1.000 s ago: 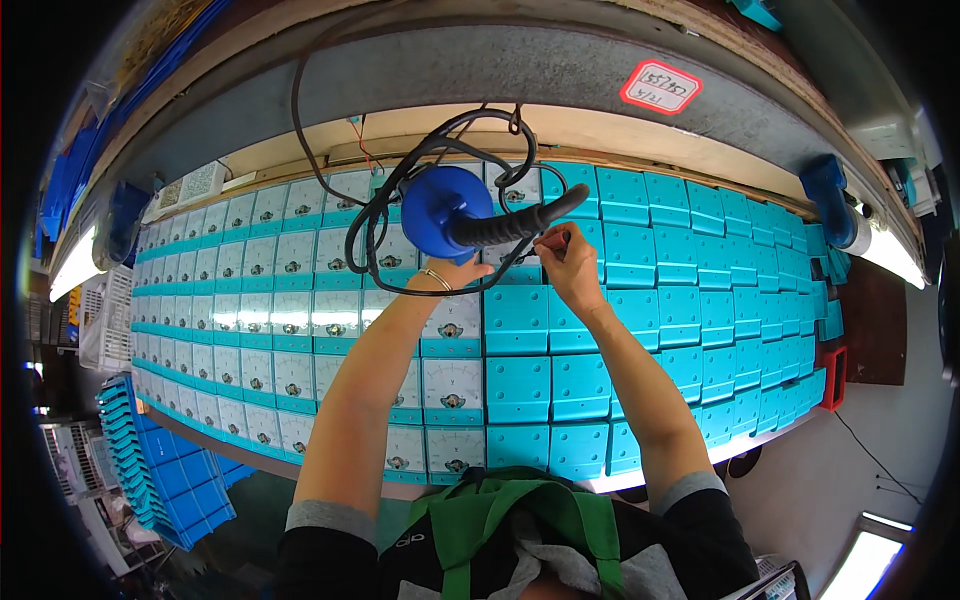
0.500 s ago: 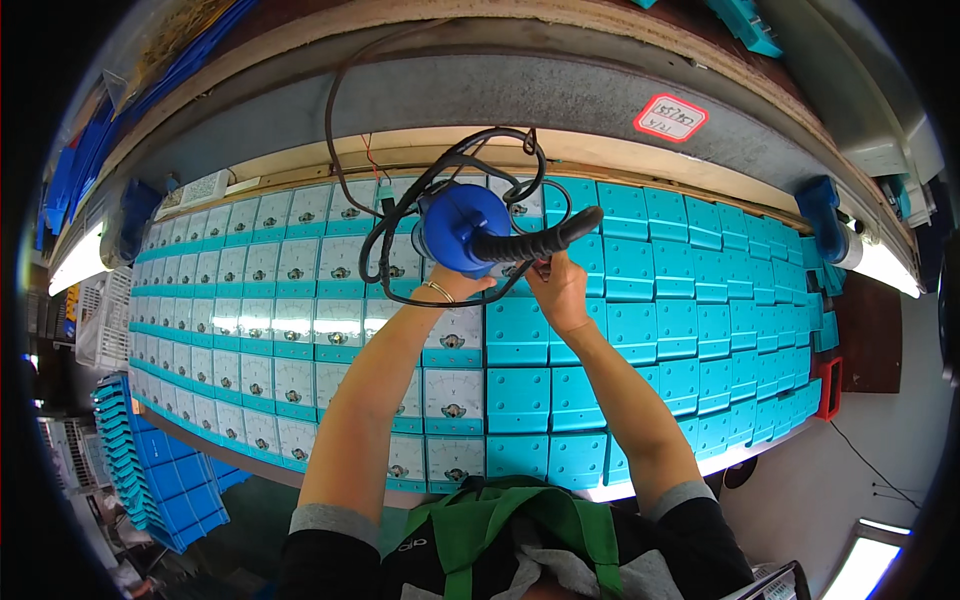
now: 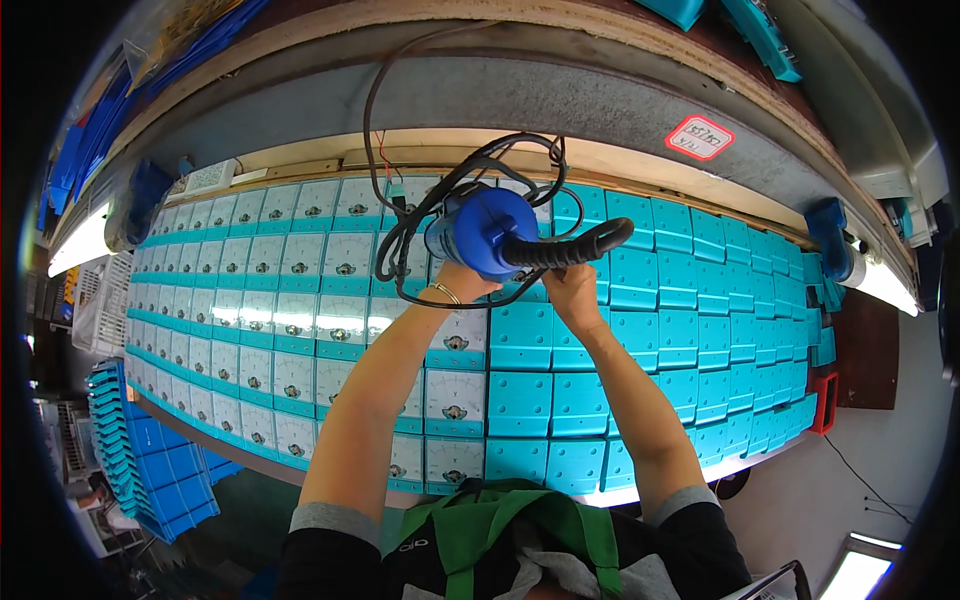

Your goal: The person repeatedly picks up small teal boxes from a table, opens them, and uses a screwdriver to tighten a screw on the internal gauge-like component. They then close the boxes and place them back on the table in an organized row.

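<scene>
A blue, round-topped power tool (image 3: 490, 230) with a black ribbed cable sleeve (image 3: 565, 249) stands over the rows, seen from above. My left hand (image 3: 470, 281) is closed around its lower body, most fingers hidden beneath it; a gold-coloured bracelet circles the wrist. To its right, my right hand (image 3: 575, 298) has its fingers drawn together, the tips hidden behind the sleeve. White-faced dial meters (image 3: 455, 340) with teal lower edges lie in rows under and left of the tool. Plain teal housings (image 3: 520, 395) fill the rows on the right.
Looped black cable (image 3: 388, 250) hangs around the tool. A grey beam (image 3: 560, 85) with a red-edged label (image 3: 700, 137) crosses behind. Blue bins (image 3: 175, 470) are stacked at the lower left; a red crate (image 3: 824, 402) stands by the right end. Lit tubes (image 3: 885, 280) flank the bench.
The tool and its cables appear slightly farther right, along with the beam and label, as the view shifts. My right hand has moved a little right, its fingertips now more hidden.
</scene>
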A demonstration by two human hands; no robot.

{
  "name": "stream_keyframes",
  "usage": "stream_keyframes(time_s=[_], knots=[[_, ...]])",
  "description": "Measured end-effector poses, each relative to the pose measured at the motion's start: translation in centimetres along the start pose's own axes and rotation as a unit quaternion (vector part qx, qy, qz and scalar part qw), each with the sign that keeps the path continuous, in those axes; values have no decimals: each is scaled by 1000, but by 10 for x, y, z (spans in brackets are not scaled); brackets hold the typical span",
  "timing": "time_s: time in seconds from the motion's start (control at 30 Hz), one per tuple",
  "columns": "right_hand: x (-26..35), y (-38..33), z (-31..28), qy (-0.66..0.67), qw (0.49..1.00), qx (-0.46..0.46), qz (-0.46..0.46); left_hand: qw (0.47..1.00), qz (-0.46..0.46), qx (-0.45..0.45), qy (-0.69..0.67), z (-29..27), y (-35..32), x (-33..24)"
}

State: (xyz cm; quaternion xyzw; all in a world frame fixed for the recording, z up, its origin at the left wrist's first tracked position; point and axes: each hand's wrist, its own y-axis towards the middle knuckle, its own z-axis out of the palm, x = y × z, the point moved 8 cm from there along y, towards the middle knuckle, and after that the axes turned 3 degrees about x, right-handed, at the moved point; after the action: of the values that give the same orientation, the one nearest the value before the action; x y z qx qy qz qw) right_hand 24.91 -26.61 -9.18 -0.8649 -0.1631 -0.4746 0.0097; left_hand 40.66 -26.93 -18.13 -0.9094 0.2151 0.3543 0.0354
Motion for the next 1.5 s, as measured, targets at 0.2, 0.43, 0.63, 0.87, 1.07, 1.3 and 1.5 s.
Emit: stream_keyframes(time_s=[0.2, 0.43, 0.63, 0.87, 1.07, 1.3, 1.5], knots=[[3, -9, 0, -28, 997, -71, -2, 998, 18, -1, 66, -8, 0, -12], [2, -12, -1, -74, 992, -97, -13, 999, -31, 26, 7, 7, 3, 2], [4, -13, 2, -61, 989, -130, -22, 992, 1, -68, 109, 27, 1, 36], [-3, -12, 2, -19, 988, -149, -37, 990, -33, -25, 137, 20, 5, 27], [-29, -9, 3, -17, 990, -143, -13, 994, -30, -18, 102, -3, 9, -9], [-15, -21, -33, 179, 978, -96, -46, 996, 60, -51, 39, -65, 26, -92], [-13, -38, -85, 207, 964, -168, 4, 987, 3, -18, 157, 3, 65, -87]])
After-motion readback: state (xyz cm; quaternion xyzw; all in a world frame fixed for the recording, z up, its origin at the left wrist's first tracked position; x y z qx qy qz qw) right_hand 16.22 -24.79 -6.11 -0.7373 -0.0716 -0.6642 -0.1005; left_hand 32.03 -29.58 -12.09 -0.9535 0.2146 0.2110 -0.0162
